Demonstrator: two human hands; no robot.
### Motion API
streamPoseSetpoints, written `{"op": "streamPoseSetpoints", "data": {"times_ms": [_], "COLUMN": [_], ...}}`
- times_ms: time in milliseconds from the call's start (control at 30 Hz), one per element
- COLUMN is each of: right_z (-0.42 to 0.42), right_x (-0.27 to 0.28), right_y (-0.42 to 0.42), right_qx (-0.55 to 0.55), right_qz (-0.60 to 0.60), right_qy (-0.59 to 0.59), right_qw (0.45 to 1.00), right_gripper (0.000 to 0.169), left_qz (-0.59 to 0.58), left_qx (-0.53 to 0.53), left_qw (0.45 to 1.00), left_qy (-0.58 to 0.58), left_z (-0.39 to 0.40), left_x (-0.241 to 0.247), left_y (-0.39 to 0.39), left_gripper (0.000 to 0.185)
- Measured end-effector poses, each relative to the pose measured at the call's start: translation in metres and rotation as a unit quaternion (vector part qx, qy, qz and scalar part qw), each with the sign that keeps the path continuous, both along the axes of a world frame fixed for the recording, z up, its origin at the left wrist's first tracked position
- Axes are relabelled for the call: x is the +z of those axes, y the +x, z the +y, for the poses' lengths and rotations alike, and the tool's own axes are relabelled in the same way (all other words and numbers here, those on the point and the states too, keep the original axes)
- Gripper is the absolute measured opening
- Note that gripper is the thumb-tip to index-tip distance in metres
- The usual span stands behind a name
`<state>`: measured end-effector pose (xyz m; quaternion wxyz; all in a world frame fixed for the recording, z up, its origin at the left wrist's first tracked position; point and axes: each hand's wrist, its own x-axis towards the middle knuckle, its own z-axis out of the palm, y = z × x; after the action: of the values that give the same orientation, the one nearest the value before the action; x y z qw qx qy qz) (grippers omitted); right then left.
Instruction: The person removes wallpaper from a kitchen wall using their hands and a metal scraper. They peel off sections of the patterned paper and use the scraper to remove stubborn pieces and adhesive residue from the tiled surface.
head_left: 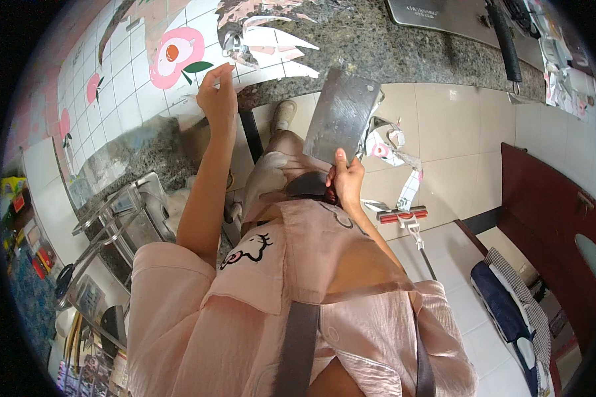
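A cleaver (342, 116) with a broad, smeared metal blade and a dark red handle is in my right hand (348, 181), its thumb against the base of the blade. My left hand (218, 97) is raised at the counter edge, thumb and fingers bent close together over the patterned adhesive film (129, 79); whether they pinch any of it is unclear. The film is white with a grid and pink fruit prints, and its torn, pointed ends lie on the speckled stone countertop (347, 44). A crumpled torn strip of film (409, 188) hangs or lies beyond the blade.
At the top right a steel gas stove (437, 20) stands on the counter, with a black-handled tool (504, 44) across it. A metal rack (124, 213) is at lower left. A red-headed squeegee mop (402, 214) is on the tiled floor (447, 124), near a dark red door (551, 223).
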<state>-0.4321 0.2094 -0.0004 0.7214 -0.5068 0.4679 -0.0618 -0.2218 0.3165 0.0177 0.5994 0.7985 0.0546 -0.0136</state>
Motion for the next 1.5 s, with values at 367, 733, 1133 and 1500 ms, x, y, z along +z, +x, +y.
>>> {"op": "streamPoseSetpoints", "data": {"times_ms": [367,733,1133,1500], "right_z": [0.007,0.005,0.004,0.005], "right_x": [0.005,-0.001,0.001,0.001], "right_y": [0.007,0.008,0.01,0.013], "right_qx": [0.056,0.035,0.021,0.046], "right_qz": [0.032,0.023,0.024,0.05], "right_qy": [-0.021,-0.032,-0.041,-0.044], "right_qw": [0.998,0.999,0.999,0.997], "right_gripper": [0.03,0.03,0.032,0.032], "left_qz": [-0.01,-0.037,-0.017,-0.021], "left_qx": [0.005,-0.018,-0.046,-0.059], "left_qw": [1.0,0.995,0.992,0.992], "left_qy": [0.027,0.086,0.119,0.109], "left_z": [0.005,0.004,-0.003,-0.014], "left_x": [-0.005,-0.016,-0.017,-0.017], "left_y": [-0.001,0.001,0.002,0.003], "left_gripper": [0.019,0.022,0.024,0.022]}}
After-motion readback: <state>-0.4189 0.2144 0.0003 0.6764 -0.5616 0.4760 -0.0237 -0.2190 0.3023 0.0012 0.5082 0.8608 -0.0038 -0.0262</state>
